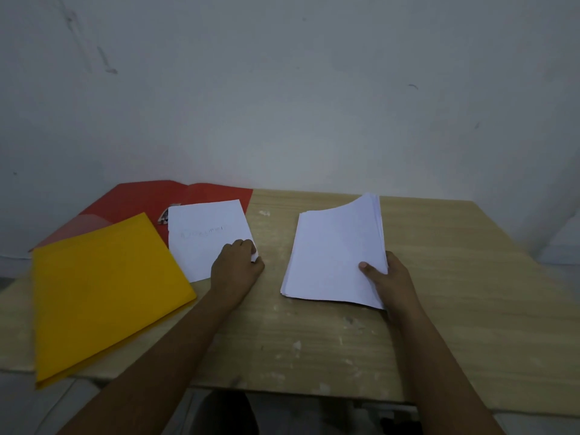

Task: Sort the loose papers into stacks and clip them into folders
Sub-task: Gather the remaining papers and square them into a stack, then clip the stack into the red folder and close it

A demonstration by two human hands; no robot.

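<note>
A thick stack of white papers (332,249) lies on the wooden table (314,334) right of centre, its far right corner curling up. My right hand (390,282) grips the stack's near right edge, thumb on top. A single white sheet (204,237) with faint writing lies on an open red folder (141,199) at the back left. My left hand (238,266) pinches that sheet's near right corner with curled fingers. A closed yellow folder (103,290) lies at the front left, overhanging the table edge.
A small metal clip (163,216) shows on the red folder beside the sheet. A grey wall (282,89) stands right behind the table. The table's front edge runs just below my forearms, with floor beneath.
</note>
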